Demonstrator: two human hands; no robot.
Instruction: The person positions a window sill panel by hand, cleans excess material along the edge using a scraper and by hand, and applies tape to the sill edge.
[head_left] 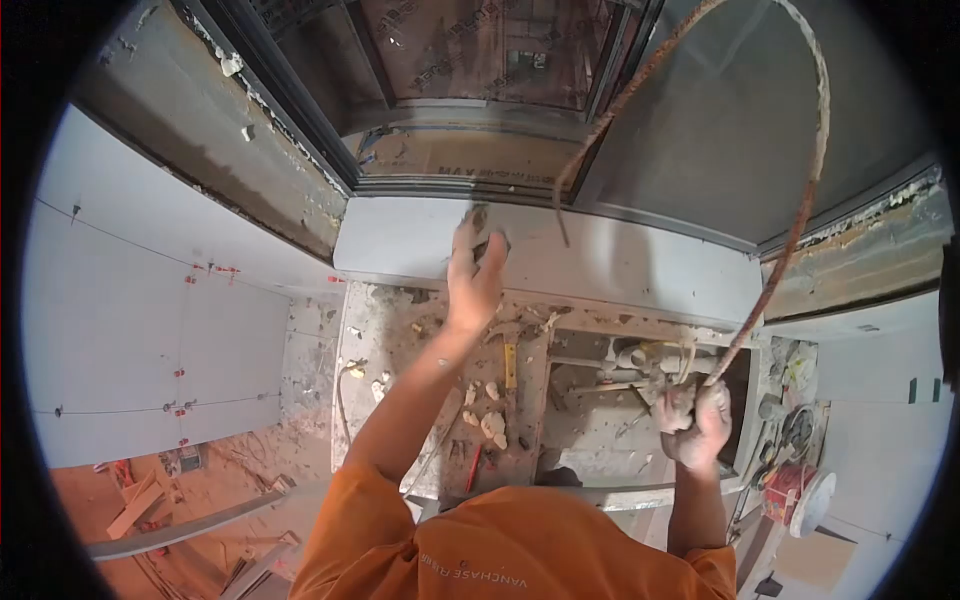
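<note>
My left hand (474, 268) reaches over the white window sill (600, 262), thumb and fingers apart. Its fingertips look dark and smeared, and I cannot make out anything held between them. My right hand (697, 425) is closed around the lower end of a long, bent, rusty-brown cable or rod (803, 212). From that grip it arches high to the right, then curves back down to a free tip above the sill. Below the sill is a dusty counter with a rectangular opening (600, 430), and my right hand is over the opening's right side.
A yellow-handled hammer (510, 366), a red-handled tool (473, 468) and several pale lumps (493, 428) lie on the counter's left part. Pale pipes (650, 357) show in the opening. Dark-framed window glass (690, 130) stands behind the sill. A red spool (790, 495) is at the right.
</note>
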